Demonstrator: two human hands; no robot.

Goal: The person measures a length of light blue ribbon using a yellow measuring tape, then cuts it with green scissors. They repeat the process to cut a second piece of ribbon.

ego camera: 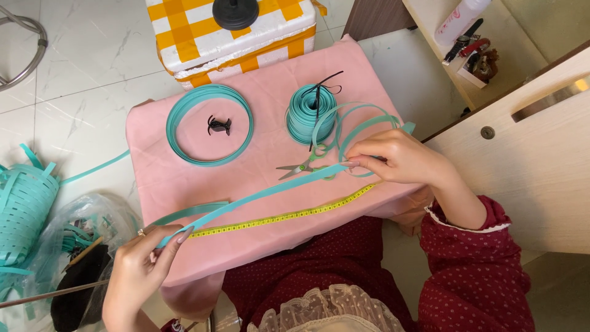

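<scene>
two hands stretch one flat teal plastic strip (270,192) slantwise above a pink cloth-covered table (258,246). left hand (138,267): fingers closed, pinching the strip's lower end. right hand (393,158): fingertips pinched on its upper part, beside the loose loops. one yellow tape measure (289,215) lies flat just under the strip, roughly parallel. one pair of green-handled scissors (301,166) lies partly open behind the strip. one wound spool of strip (306,114) and one open flat coil (209,125) ringing one small black clip (219,125). one woven teal basket (24,203) stands on the floor.
</scene>
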